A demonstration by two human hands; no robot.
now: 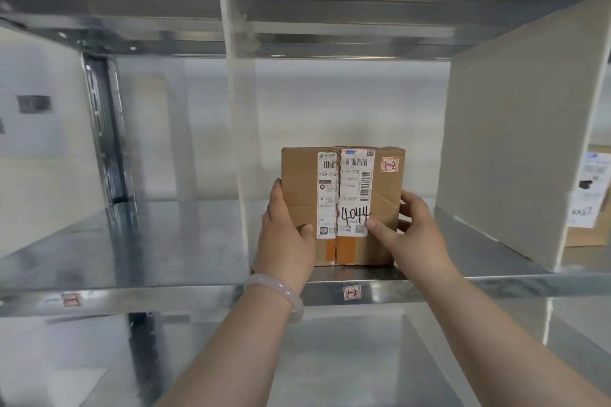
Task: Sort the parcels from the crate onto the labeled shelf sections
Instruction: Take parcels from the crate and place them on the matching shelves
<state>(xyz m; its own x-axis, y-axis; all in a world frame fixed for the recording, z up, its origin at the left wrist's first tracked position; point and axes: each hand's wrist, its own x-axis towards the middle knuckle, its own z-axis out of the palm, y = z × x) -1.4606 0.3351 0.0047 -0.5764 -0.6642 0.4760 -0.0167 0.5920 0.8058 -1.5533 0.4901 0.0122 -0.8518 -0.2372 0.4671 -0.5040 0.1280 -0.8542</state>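
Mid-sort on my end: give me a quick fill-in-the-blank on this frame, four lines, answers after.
The red-bordered sticker on the parcel reads ____.
The number handwritten on its white label is ____.
The shelf-edge tag just below the parcel reads ____.
The pale bracelet is worn on the ____ wrist.
Missing words: 1-2; 4044; 1-2; left.
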